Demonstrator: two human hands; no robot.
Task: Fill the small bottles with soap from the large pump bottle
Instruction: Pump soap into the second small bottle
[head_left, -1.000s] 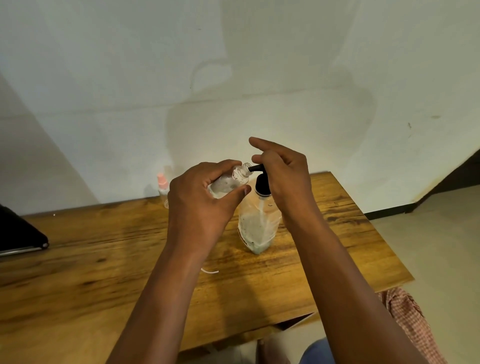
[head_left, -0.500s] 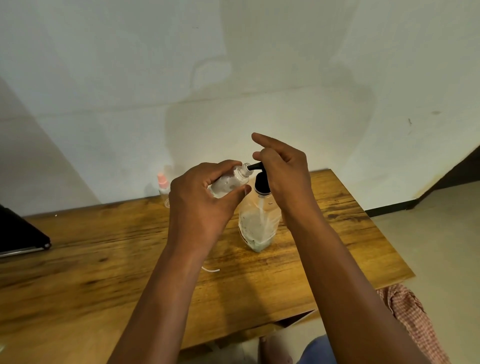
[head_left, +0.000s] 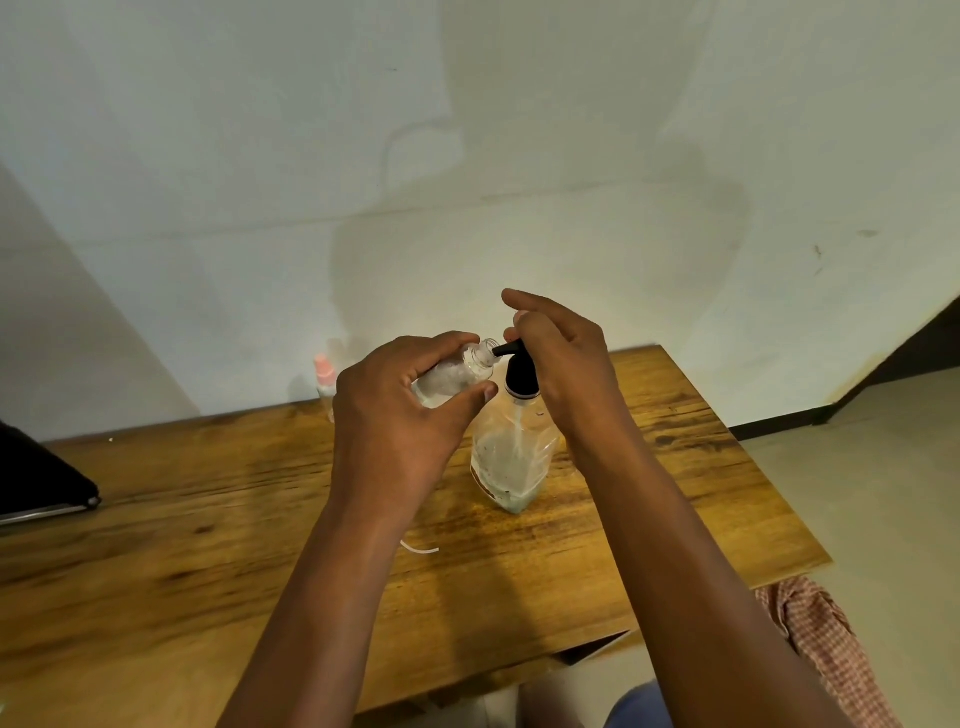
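The left hand curls with thumb forward, gripping; the right hand presses down, index finger extended.

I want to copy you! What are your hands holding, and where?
The left hand grips the small clear plastic bottle around its body. The right hand rests on the large bottle's black pump head.
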